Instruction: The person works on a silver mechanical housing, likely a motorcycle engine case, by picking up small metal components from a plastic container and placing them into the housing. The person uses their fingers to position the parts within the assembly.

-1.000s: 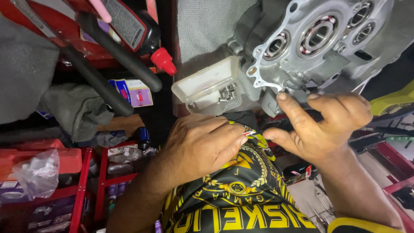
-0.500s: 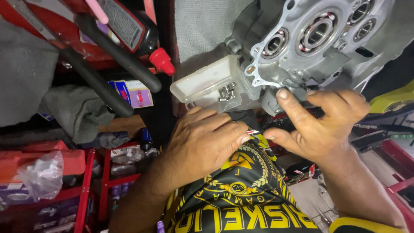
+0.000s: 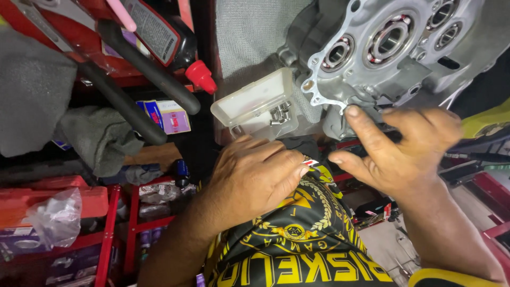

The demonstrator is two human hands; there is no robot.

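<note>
The left hand lies in the middle of the frame, knuckles up and fingers curled inward over the black and yellow cloth on the person's lap; its fingertips pinch a small red and white object, too small to tell what it is. The forearm runs down toward the lower left of the frame. The right hand sits right of centre, wrist bent and palm turned down, with its fingers loosely spread. Its forefinger reaches up and touches the lower rim of the grey metal engine case, while the thumb points left toward the other hand. It grips nothing that can be seen. The engine case fills the upper right of the frame, its round bearing openings facing the camera. Just left of the case, a clear plastic box stands open with a few small metal pins inside. In the upper left of the frame, two black handles cross a red shelf, beside a black bottle with a red cap and a grey rag.
</note>
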